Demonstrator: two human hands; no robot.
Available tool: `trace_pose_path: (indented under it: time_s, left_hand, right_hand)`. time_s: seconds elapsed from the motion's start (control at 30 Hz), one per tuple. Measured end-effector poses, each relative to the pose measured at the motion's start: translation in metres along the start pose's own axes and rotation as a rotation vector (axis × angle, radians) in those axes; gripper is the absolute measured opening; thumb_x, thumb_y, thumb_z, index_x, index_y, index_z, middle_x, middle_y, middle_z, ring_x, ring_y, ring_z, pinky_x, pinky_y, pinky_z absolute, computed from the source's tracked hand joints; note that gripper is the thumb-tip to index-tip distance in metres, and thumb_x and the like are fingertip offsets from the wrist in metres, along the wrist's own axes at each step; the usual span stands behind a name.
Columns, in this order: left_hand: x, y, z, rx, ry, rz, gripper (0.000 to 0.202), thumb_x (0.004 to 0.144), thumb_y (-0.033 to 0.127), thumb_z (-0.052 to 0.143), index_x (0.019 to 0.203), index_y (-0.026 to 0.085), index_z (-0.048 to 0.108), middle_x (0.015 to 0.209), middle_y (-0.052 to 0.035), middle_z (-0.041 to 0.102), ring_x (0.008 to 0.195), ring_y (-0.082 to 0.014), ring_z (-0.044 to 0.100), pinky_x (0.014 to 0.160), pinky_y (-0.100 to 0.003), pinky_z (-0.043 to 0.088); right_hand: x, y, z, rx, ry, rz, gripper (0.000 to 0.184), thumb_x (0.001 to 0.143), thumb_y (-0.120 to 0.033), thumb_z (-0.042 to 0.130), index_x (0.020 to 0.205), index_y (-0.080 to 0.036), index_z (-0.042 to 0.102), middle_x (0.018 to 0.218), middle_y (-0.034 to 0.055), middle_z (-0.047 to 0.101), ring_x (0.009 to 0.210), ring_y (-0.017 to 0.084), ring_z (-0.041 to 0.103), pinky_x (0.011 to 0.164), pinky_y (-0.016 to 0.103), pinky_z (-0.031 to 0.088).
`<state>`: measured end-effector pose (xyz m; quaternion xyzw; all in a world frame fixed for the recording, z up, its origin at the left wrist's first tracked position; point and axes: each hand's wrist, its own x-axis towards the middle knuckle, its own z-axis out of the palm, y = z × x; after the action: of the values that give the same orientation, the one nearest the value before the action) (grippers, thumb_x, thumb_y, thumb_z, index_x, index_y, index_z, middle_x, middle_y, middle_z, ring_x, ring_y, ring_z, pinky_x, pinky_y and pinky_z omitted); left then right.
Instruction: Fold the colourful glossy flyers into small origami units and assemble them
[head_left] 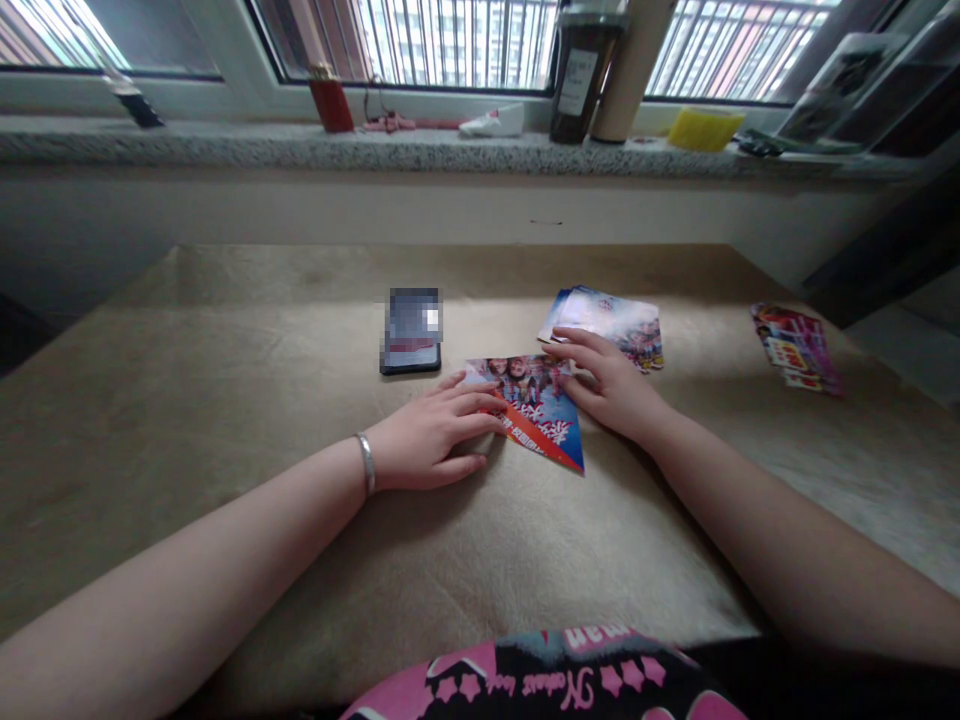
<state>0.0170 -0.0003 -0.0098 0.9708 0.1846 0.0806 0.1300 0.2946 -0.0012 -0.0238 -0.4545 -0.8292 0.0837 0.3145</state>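
A printed flyer (534, 400) in blue and red lies on the table in front of me, with a slanting lower edge that looks like a diagonal fold. Across its left side rests my left hand (431, 437), open, the fingers stretched out flat; a silver bracelet circles that wrist. Fingertips of my right hand (611, 388) touch the flyer's upper right part, and this hand is open too, fingers apart. Just beyond it sits a stack of similar printed sheets (615, 312), partly hidden by the right hand. Parts of the flyer are covered by my fingers.
A phone (412, 335) with a blurred-out screen lies beyond my left hand. Several colourful printed pieces (796, 348) are fanned at the table's right. On the stone windowsill (420, 150) stand a dark jar (583, 80), a red lighter-like object (331, 102) and a yellow item (703, 130).
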Motion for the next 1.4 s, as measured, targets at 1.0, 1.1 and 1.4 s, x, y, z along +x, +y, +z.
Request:
trace_pose_path:
  time_s: [1.0, 1.1, 1.4]
  left_hand:
    - [-0.001, -0.003, 0.003, 0.235, 0.157, -0.267, 0.051, 0.091, 0.035, 0.044, 0.137, 0.014, 0.038, 0.142, -0.0123, 0.041, 0.125, -0.0266, 0.042, 0.107, -0.043, 0.034]
    - [-0.001, -0.003, 0.003, 0.216, 0.201, -0.193, 0.038, 0.091, 0.03, 0.044, 0.127, 0.019, 0.05, 0.135, -0.0102, 0.048, 0.12, -0.025, 0.046, 0.103, -0.042, 0.039]
    - [-0.002, -0.004, -0.002, 0.236, 0.125, -0.088, 0.039, 0.088, 0.042, 0.053, 0.119, 0.02, 0.058, 0.116, -0.009, 0.06, 0.102, -0.0218, 0.056, 0.087, -0.037, 0.049]
  right_hand:
    - [-0.001, -0.013, -0.005, -0.147, -0.364, -0.294, 0.048, 0.08, -0.042, 0.061, 0.124, -0.024, 0.057, 0.132, 0.0103, 0.053, 0.121, 0.026, 0.047, 0.101, 0.049, 0.039]
    - [-0.001, -0.021, -0.004, -0.176, -0.356, -0.267, 0.047, 0.083, -0.044, 0.057, 0.124, -0.022, 0.057, 0.129, 0.0111, 0.056, 0.118, 0.027, 0.048, 0.099, 0.049, 0.04]
    - [-0.001, -0.022, -0.006, -0.057, -0.369, -0.277, 0.047, 0.078, -0.03, 0.058, 0.123, -0.018, 0.052, 0.127, 0.0106, 0.056, 0.118, 0.024, 0.049, 0.103, 0.043, 0.038]
